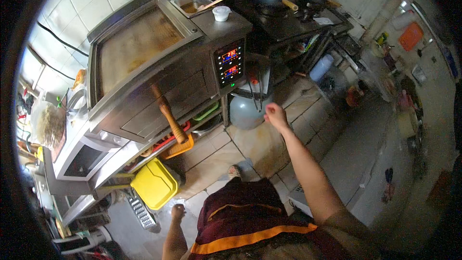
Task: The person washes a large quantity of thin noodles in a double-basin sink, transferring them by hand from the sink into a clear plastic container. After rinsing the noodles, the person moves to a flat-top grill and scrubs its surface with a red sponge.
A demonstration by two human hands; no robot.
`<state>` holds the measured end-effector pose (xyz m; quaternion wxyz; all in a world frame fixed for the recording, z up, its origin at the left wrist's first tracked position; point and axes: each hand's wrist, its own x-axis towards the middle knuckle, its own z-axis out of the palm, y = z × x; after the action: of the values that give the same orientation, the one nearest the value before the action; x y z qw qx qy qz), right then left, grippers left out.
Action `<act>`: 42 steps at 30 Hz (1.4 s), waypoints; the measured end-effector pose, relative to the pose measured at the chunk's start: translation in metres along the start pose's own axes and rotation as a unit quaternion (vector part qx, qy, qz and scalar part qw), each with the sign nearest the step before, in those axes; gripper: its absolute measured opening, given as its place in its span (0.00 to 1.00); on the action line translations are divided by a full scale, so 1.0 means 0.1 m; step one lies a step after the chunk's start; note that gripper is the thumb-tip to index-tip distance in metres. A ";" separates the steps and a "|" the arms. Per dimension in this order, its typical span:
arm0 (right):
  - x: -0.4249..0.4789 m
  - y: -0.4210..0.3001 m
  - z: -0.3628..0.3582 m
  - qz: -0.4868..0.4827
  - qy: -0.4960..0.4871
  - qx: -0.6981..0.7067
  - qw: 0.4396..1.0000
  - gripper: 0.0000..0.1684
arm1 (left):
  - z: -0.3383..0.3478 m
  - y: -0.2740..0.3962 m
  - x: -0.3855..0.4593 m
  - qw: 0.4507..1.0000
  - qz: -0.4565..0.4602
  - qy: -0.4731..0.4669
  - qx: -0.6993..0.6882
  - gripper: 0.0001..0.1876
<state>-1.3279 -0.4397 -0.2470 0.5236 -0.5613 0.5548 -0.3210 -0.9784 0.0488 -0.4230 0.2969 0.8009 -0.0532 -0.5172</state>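
My right hand [277,116] is held out over the tiled floor with its fingers curled in, and nothing shows in it. Nearest to it are dark metal tongs [258,95], hanging in front of a pale, rounded plastic bag or bin liner [245,112]. Low on the left, my left hand [178,212] hangs beside a yellow lidded bin [155,184]; its grip is hard to make out. Before me stands a stainless-steel cooking appliance [173,94] with a fogged window [137,50], a turned wooden handle [169,115] and a lit control panel [230,63].
On the appliance's right end sit a metal pan [191,5] with a wooden utensil and a small lidded cup [221,13]. Woks [270,1] rest on the stove behind. An orange basket [178,148] juts from the lower shelf. A perforated metal strip [141,212] lies by the bin.
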 end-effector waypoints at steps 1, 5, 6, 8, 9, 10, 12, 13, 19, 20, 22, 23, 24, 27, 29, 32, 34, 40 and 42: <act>0.28 0.04 -0.03 -0.019 -0.006 -0.002 1.000 0.10 | 0.09 0.10 0.00 0.999 0.009 0.036 -0.001 0.10; 1.20 0.22 -0.02 -0.005 0.005 -0.077 0.997 0.06 | 0.79 1.14 -0.65 0.986 0.114 -0.015 -0.123 0.13; 1.29 0.16 0.10 -0.055 0.028 -0.140 0.988 0.06 | 0.90 1.20 -0.80 0.985 0.125 0.000 -0.119 0.13; 1.38 -0.01 0.34 -0.161 0.068 -0.258 0.950 0.06 | 1.10 1.25 -1.08 0.983 0.144 0.035 -0.110 0.13; 1.56 0.03 0.32 -0.161 0.091 -0.293 0.938 0.06 | 1.23 1.25 -1.19 0.981 0.139 0.054 -0.127 0.12; 1.71 0.17 0.32 -0.156 0.115 -0.329 0.924 0.06 | 1.38 1.25 -1.34 0.975 0.136 0.063 -0.167 0.12; 1.99 0.32 0.32 -0.116 0.060 -0.411 0.902 0.08 | 1.59 0.87 -1.54 0.961 0.115 0.081 -0.237 0.12; 2.07 0.30 0.36 -0.118 0.048 -0.414 0.901 0.10 | 1.68 0.50 -1.61 0.954 0.099 0.088 -0.270 0.12; 2.25 0.15 0.50 -0.123 -0.033 -0.450 0.884 0.25 | 2.41 -0.88 -2.37 0.948 -0.221 0.180 -0.140 0.13; 2.24 0.10 0.54 -0.125 -0.069 -0.453 0.880 0.30 | 2.54 -0.96 -2.54 0.938 -0.253 0.188 -0.145 0.12; 2.46 0.39 0.54 -0.154 -0.044 -0.452 0.877 0.30 | 2.60 -1.08 -2.64 0.937 -0.236 0.201 -0.162 0.12; 2.66 0.61 0.50 -0.168 -0.020 -0.454 0.875 0.30 | 2.59 -1.07 -2.56 0.940 -0.220 0.200 -0.168 0.12; 2.81 0.72 0.47 -0.186 0.000 -0.455 0.871 0.30 | 2.60 -1.02 -2.53 0.952 -0.197 0.184 -0.144 0.12; 3.27 0.81 0.36 -0.196 -0.066 -0.394 0.896 0.27 | 2.54 -0.89 -2.37 0.970 -0.114 0.156 -0.145 0.13; 3.13 0.71 0.44 -0.125 -0.106 -0.293 0.942 0.25 | 2.49 -0.93 -2.32 0.950 -0.047 0.174 -0.254 0.14; 3.29 0.64 -0.23 0.074 -0.166 0.123 0.976 0.17 | 2.18 0.06 -2.05 0.957 -0.041 0.154 -0.244 0.14; 2.20 0.31 0.20 -0.001 -0.166 0.218 0.962 0.18 | 2.05 0.05 -2.38 0.941 -0.091 0.219 -0.242 0.14; 0.04 -1.24 -0.57 -0.149 -0.006 0.361 0.921 0.18 | 1.61 -0.44 -1.66 0.962 -0.077 0.128 -0.230 0.14; -0.29 -1.88 -0.62 -0.286 0.006 0.214 0.934 0.20 | 1.35 -0.60 -1.38 0.978 -0.048 0.085 -0.184 0.13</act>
<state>-1.3372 -0.4567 -0.0478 0.5142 -0.5691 0.2917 -0.5715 -1.1711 0.0949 -0.3841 0.4174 0.7752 0.1063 -0.4621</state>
